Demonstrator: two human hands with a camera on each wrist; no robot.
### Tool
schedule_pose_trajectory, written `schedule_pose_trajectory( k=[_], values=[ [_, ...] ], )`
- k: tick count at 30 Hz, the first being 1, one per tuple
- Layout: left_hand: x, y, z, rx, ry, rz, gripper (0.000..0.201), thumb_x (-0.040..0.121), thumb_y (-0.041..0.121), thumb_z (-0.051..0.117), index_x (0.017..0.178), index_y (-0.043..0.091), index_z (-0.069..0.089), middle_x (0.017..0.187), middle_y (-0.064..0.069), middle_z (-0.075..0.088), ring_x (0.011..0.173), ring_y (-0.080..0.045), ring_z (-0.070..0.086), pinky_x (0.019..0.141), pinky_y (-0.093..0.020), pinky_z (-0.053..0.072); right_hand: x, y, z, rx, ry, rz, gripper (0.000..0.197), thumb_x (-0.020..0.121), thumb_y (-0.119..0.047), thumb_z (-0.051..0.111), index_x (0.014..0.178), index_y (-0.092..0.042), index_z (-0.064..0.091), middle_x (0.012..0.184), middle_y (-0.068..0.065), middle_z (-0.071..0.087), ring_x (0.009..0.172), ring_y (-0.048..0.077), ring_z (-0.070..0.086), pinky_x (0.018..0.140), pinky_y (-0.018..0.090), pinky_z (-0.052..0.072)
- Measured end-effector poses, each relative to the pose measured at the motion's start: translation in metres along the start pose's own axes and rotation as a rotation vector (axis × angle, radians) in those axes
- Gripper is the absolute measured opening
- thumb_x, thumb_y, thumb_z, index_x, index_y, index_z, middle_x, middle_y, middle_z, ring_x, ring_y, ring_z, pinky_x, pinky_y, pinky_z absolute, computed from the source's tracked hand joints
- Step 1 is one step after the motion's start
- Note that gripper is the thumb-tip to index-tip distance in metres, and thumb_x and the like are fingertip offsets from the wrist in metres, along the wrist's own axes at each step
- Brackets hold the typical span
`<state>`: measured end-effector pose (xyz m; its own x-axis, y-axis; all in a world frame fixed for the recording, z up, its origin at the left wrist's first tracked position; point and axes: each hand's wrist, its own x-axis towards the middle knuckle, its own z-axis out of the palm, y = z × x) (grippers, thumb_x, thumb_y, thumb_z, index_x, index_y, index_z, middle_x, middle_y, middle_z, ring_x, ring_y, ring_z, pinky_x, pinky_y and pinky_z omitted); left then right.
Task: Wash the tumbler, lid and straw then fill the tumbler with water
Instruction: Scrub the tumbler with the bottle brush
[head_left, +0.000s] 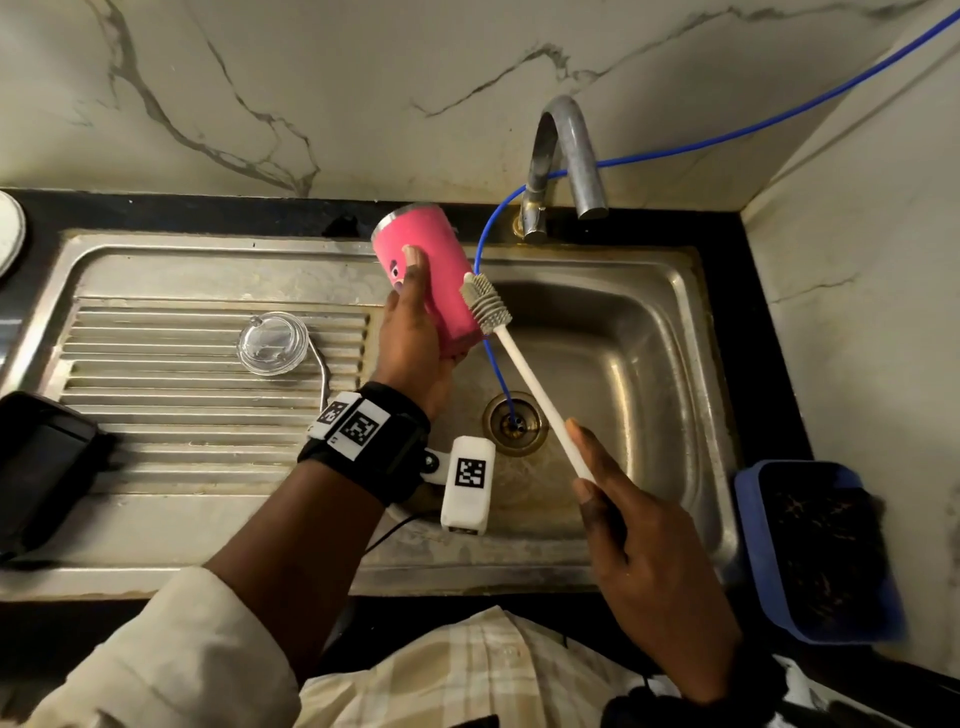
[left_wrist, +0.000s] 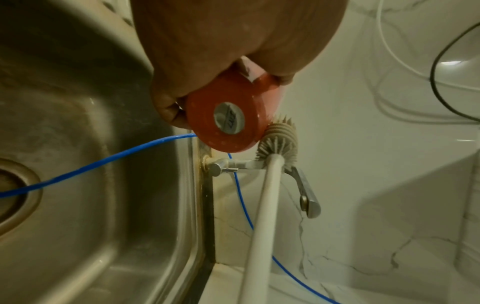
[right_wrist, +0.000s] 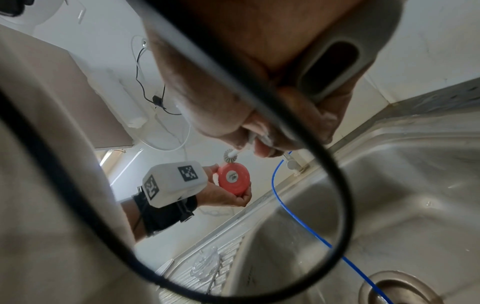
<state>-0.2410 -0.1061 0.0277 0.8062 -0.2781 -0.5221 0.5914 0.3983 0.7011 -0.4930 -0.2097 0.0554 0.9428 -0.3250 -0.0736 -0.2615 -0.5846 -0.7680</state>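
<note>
My left hand (head_left: 415, 317) grips the pink tumbler (head_left: 444, 291) above the left edge of the sink basin (head_left: 639, 353). The tumbler tilts, its mouth toward the back wall and its base (left_wrist: 228, 127) toward me. My right hand (head_left: 613, 514) holds the white handle of a bottle brush (head_left: 524, 374). The grey bristle head (head_left: 483, 304) lies against the outside of the tumbler near its base (right_wrist: 233, 179). The clear lid (head_left: 272, 343) lies on the ribbed drainboard (head_left: 182, 415), and the bent metal straw (head_left: 323, 371) lies just right of it.
The tap (head_left: 566, 166) stands behind the basin with no water running. A blue tube (head_left: 496, 364) runs from the wall down into the drain (head_left: 514, 423). A blue tub (head_left: 815, 551) sits on the counter at right, a black object (head_left: 41, 467) at left.
</note>
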Motion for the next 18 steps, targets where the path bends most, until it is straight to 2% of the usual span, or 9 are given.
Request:
schedule_pose_trajectory(
  k=[4, 6, 7, 10, 11, 13, 15, 16, 18],
  values=[
    [-0.003, -0.006, 0.003, 0.015, -0.047, -0.037, 0.059, 0.101, 0.052, 0.059, 0.144, 0.013, 0.051, 0.127, -0.015, 0.073, 0.111, -0.032, 0.074, 0.082, -0.045, 0.062, 0.011, 0.0, 0.001, -0.002, 0.049, -0.001, 0.056, 0.108, -0.033, 0.048, 0.16, -0.047, 0.032, 0.087, 0.002, 0.075, 0.051, 0.008, 0.058, 0.051, 0.02, 0.047],
    [0.0, -0.003, 0.003, 0.004, -0.051, -0.033, 0.059, 0.102, 0.054, 0.056, 0.144, 0.013, 0.05, 0.125, -0.016, 0.073, 0.109, -0.032, 0.074, 0.082, -0.045, 0.062, 0.008, 0.0, 0.001, -0.018, 0.049, -0.005, 0.056, 0.108, -0.035, 0.048, 0.16, -0.047, 0.032, 0.073, -0.001, 0.069, 0.051, 0.008, 0.056, 0.05, 0.014, 0.04],
    [0.002, -0.001, 0.001, -0.006, -0.038, -0.032, 0.06, 0.102, 0.056, 0.055, 0.145, 0.013, 0.049, 0.123, -0.016, 0.073, 0.107, -0.031, 0.075, 0.082, -0.045, 0.061, 0.005, 0.001, 0.0, -0.022, 0.039, -0.009, 0.056, 0.107, -0.036, 0.047, 0.159, -0.048, 0.032, 0.071, 0.0, 0.068, 0.052, 0.008, 0.057, 0.05, 0.014, 0.041],
    [0.008, 0.002, -0.006, -0.025, -0.004, -0.028, 0.068, 0.099, 0.062, 0.057, 0.149, 0.017, 0.045, 0.127, -0.017, 0.071, 0.108, -0.032, 0.075, 0.084, -0.045, 0.061, -0.004, 0.001, -0.001, -0.002, 0.007, -0.013, 0.055, 0.106, -0.038, 0.047, 0.158, -0.05, 0.033, 0.094, 0.006, 0.077, 0.063, 0.005, 0.068, 0.059, 0.028, 0.056],
    [0.008, 0.001, -0.007, -0.011, 0.001, -0.026, 0.071, 0.097, 0.064, 0.058, 0.15, 0.019, 0.044, 0.13, -0.017, 0.07, 0.11, -0.032, 0.074, 0.084, -0.046, 0.061, -0.004, 0.001, -0.002, 0.005, 0.012, -0.012, 0.055, 0.106, -0.038, 0.047, 0.158, -0.05, 0.034, 0.096, 0.005, 0.078, 0.065, 0.004, 0.068, 0.06, 0.028, 0.056],
    [0.005, -0.004, -0.006, 0.034, -0.014, -0.024, 0.077, 0.092, 0.07, 0.059, 0.149, 0.02, 0.045, 0.131, -0.016, 0.07, 0.11, -0.032, 0.074, 0.084, -0.046, 0.061, 0.0, -0.001, -0.001, 0.014, 0.03, -0.011, 0.055, 0.106, -0.035, 0.049, 0.158, -0.047, 0.036, 0.078, -0.005, 0.072, 0.057, 0.004, 0.062, 0.053, 0.017, 0.047],
    [0.003, -0.009, -0.002, 0.084, -0.029, -0.018, 0.085, 0.083, 0.073, 0.065, 0.147, 0.019, 0.047, 0.125, -0.014, 0.072, 0.104, -0.031, 0.075, 0.084, -0.046, 0.061, 0.006, -0.004, 0.001, 0.002, 0.05, -0.01, 0.055, 0.107, -0.033, 0.05, 0.159, -0.044, 0.036, 0.057, -0.012, 0.05, 0.051, 0.007, 0.054, 0.051, 0.011, 0.034],
    [0.003, -0.009, 0.0, 0.093, -0.028, -0.009, 0.089, 0.08, 0.072, 0.07, 0.146, 0.017, 0.048, 0.122, -0.014, 0.073, 0.099, -0.03, 0.076, 0.08, -0.044, 0.061, 0.007, -0.005, 0.001, -0.005, 0.056, -0.007, 0.055, 0.107, -0.032, 0.051, 0.159, -0.044, 0.036, 0.054, -0.012, 0.042, 0.05, 0.008, 0.051, 0.051, 0.011, 0.031],
    [0.006, -0.004, 0.002, 0.072, -0.014, 0.019, 0.09, 0.08, 0.067, 0.076, 0.147, 0.015, 0.045, 0.121, -0.015, 0.071, 0.094, -0.029, 0.075, 0.076, -0.044, 0.06, 0.006, -0.006, 0.0, -0.005, 0.056, -0.009, 0.055, 0.107, -0.033, 0.05, 0.159, -0.044, 0.036, 0.054, -0.013, 0.043, 0.05, 0.008, 0.052, 0.051, 0.01, 0.032]
  ],
)
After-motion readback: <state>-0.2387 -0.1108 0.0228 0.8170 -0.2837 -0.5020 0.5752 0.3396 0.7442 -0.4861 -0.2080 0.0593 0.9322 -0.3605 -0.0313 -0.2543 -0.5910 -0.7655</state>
